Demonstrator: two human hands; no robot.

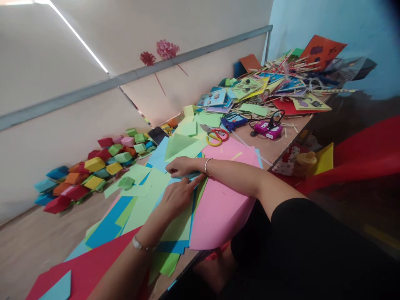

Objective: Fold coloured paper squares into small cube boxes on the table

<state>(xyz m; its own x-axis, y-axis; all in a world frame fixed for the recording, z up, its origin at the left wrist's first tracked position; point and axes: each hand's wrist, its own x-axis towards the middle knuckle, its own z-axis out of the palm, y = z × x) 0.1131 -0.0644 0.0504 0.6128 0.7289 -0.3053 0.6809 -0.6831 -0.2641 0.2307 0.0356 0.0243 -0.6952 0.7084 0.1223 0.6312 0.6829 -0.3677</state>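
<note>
My left hand [177,196] lies on the layered coloured paper with its index finger stretched out towards my right wrist. My right hand [181,166] reaches across just beyond it, fingers curled against the sheets; what they hold, if anything, is hidden. Under and around both hands are light green paper [146,204] and blue paper [109,221]. A large pink sheet [218,212] spreads beneath my right forearm and hangs over the table edge. Past my right hand lie a green sheet [179,146] and scissors [215,135] with red and yellow handles.
Several folded paper boxes [93,164] line the wall side. A purple power adapter [268,129] and a blue glue gun [233,121] with cables lie further along. Cards and sticks [281,83] pile up at the far end. Red paper [90,266] is at near left.
</note>
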